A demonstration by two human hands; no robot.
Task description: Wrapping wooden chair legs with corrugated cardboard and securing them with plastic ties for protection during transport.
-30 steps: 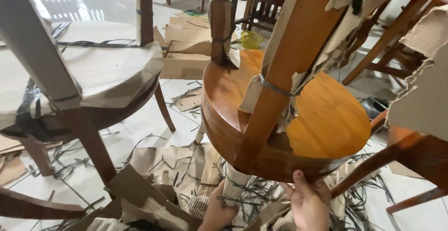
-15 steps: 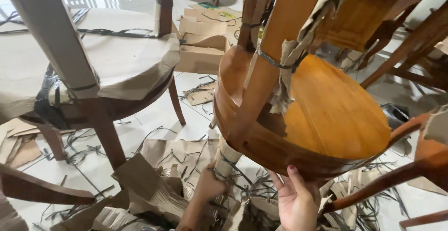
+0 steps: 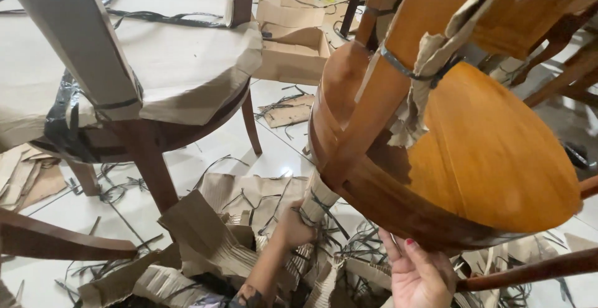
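- Wooden chair fills the right half of the view, tipped up off the floor — round orange-brown seat faces up and to the right, seat rim lowest at the bottom edge, near the hands.
- One bare leg runs diagonally across the seat, long axis from lower left to upper right, with torn cardboard scraps and a dark strap tied around it.
- Wrapped leg drops from the left of the seat rim, pointing down and slightly left into the floor litter; corrugated cardboard sleeve bound with dark strapping.
- Left hand is closed around that wrapped leg, fingers curled on the cardboard sleeve, forearm coming up from the bottom edge.
- Right hand sits under the seat rim, palm up, fingers spread and largely open, fingertips touching the underside of the rim — supporting, not clasping.
- Second chair at left, seat and leg still covered in brown paper and black strap, standing well apart from the tipped one.
- Open cardboard box on the floor behind, between the two chairs.
- Pale tiled floor strewn with torn cardboard and cut strapping.
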